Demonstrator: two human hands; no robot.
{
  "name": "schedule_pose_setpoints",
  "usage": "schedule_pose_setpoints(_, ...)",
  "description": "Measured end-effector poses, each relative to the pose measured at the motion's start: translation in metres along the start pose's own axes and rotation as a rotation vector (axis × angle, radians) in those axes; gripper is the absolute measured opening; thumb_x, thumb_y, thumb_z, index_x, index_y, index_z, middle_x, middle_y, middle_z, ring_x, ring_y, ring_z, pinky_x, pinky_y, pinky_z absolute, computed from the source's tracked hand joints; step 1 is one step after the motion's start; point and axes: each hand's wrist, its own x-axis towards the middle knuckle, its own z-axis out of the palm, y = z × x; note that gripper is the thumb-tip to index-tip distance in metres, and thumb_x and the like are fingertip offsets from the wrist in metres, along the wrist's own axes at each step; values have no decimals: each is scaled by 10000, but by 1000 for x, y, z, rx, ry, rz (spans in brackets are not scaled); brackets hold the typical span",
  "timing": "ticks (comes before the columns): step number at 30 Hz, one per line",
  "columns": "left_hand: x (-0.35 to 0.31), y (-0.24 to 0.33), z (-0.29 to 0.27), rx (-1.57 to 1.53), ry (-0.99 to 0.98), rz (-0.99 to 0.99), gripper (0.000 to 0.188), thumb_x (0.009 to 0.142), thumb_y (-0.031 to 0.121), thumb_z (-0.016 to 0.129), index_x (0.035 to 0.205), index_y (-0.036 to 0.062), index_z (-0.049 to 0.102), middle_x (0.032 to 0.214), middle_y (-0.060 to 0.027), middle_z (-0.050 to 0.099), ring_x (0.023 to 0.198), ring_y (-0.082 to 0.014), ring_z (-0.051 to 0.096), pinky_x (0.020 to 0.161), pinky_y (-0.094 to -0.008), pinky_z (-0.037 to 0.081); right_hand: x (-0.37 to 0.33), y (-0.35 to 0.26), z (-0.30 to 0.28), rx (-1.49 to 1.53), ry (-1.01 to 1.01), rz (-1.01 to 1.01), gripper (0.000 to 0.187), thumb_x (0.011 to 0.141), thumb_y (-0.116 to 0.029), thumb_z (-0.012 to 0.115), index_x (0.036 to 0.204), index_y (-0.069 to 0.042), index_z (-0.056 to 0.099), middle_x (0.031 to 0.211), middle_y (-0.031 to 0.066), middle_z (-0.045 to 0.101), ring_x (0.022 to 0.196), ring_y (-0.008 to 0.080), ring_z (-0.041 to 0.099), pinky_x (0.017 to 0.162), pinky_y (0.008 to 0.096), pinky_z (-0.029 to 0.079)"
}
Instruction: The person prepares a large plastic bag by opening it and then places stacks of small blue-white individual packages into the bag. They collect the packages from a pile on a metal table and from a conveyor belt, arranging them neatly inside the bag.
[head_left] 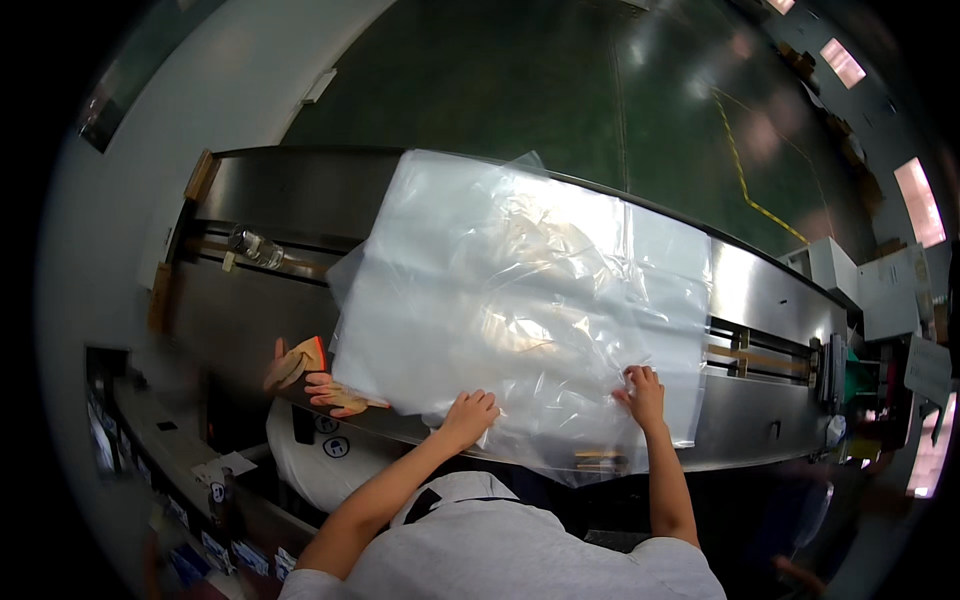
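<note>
Both half-curled, left hand (pixel 468 418) and right hand (pixel 645 394) touch clear plastic sheeting (pixel 450 300).

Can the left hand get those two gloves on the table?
Probably yes. The gloves lie to the left of the left hand, and only flat clear plastic seems to be between, with nothing tall blocking the way.

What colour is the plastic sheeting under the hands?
The plastic sheeting is translucent, milky whitish; best seen in the head view.
</note>
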Motion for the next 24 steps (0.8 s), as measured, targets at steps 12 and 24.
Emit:
schedule_pose_setpoints(12,-25,15,-176,-39,714,-205,72,760,156,632,792,157,567,916,96,577,915,-120,521,824,-359,354,118,-45,24,198,16,148,809,767,-509,666,1284,37,368,1139,225,565,1030,404,540,907,416,412)
schedule_pose_setpoints(24,-233,106,-219,222,1251,-322,163,655,-19,607,702,80,485,831,-66,595,582,-170,515,591,-275,464,95,-324,38,1232,-55,-298,329,978,-290,425,815,-25,531,712,38,543,606,92,442,544,224,372)
